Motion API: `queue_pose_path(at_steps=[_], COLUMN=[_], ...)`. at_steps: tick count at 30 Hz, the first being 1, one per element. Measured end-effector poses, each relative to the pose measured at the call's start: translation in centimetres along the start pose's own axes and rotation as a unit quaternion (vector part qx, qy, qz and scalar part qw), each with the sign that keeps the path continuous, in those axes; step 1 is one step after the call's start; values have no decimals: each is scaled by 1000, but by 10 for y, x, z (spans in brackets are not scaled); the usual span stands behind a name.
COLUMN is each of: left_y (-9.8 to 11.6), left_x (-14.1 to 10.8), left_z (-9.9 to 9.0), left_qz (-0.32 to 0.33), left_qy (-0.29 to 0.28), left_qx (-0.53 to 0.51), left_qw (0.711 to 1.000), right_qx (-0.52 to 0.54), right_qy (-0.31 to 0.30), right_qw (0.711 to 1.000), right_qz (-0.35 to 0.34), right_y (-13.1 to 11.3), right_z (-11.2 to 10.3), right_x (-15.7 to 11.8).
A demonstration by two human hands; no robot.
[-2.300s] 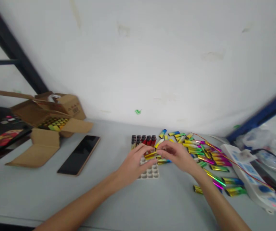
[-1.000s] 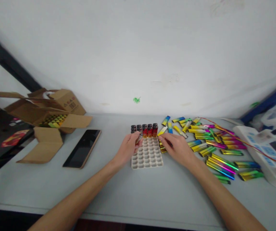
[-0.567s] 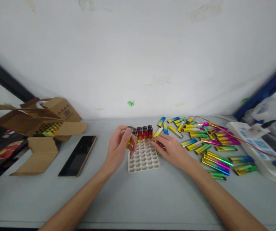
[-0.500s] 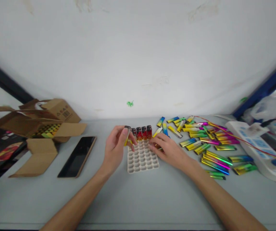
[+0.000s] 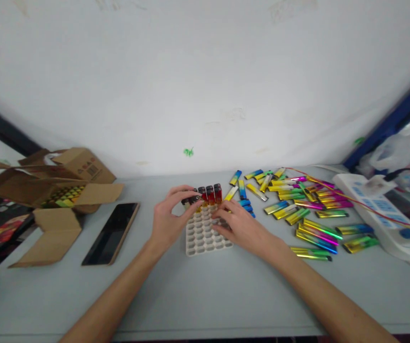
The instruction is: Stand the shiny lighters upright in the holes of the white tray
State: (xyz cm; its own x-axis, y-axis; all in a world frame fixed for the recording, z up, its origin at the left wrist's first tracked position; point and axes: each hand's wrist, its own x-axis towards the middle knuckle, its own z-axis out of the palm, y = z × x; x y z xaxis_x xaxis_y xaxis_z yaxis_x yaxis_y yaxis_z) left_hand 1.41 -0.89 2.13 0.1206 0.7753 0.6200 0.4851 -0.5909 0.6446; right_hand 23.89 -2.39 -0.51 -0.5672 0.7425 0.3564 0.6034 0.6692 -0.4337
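Note:
My left hand (image 5: pixel 169 216) is closed around a yellow lighter (image 5: pixel 198 206) with a dark top, at the back left of a white tray (image 5: pixel 201 248) with rows of holes. The fingers hide most of the lighter's body. Red lighters with black tops (image 5: pixel 210 195) stand upright in the tray's back rows. My right hand (image 5: pixel 239 221) rests over the tray's right side, fingers bent and apart from the thumb, with nothing visible between them. Just beyond this hand lie blue lighters (image 5: pixel 247 207), partly covered by it.
Many shiny coloured lighters (image 5: pixel 291 209) lie scattered on the right, beside a white power strip (image 5: pixel 380 214) with a red and yellow wire. A black phone (image 5: pixel 112 233) lies left of the tray. An open cardboard box (image 5: pixel 94 169) holding yellow-green pieces stands further left.
My left hand has lowered the lighter from a raised, upright hold to the tray's back left corner. My right hand has shifted slightly left over the tray. The whole view has moved a little.

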Motion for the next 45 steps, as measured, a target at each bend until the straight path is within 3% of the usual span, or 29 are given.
queue_pose_path(at_steps=[4, 17, 23, 26, 30, 33, 39, 42, 45], left_y=[-9, -26, -29, -27, -16, -5, 8, 12, 17], left_x=[2, 1, -1, -1, 0, -2, -6, -8, -11], left_z=[1, 6, 4, 2, 0, 0, 1, 1, 1], left_qz=[63, 90, 110, 104, 112, 121, 133, 141, 157], left_qy=[-30, -96, -126, -106, -33, 13, 43, 62, 96], left_qx=[65, 120, 133, 153, 173, 169, 144, 132, 116], left_qw=[995, 984, 977, 977, 978, 978, 980, 979, 976], right_qx=[-10, -28, -55, -78, -129, -163, -204, -219, -160], right_qy=[-3, -7, 64, 117, 175, 143, 32, 30, 76], right_qw=[1000, 1000, 996, 988, 967, 960, 949, 946, 960], right_qz=[-7, -7, 30, 67, 133, 175, 238, 237, 215], right_y=[0, -3, 10, 34, 72, 91, 93, 88, 81], right_z=[1, 0, -21, -40, -61, -65, -55, -56, -64], right_x=[0, 0, 3, 1, -10, -21, -25, -22, -19])
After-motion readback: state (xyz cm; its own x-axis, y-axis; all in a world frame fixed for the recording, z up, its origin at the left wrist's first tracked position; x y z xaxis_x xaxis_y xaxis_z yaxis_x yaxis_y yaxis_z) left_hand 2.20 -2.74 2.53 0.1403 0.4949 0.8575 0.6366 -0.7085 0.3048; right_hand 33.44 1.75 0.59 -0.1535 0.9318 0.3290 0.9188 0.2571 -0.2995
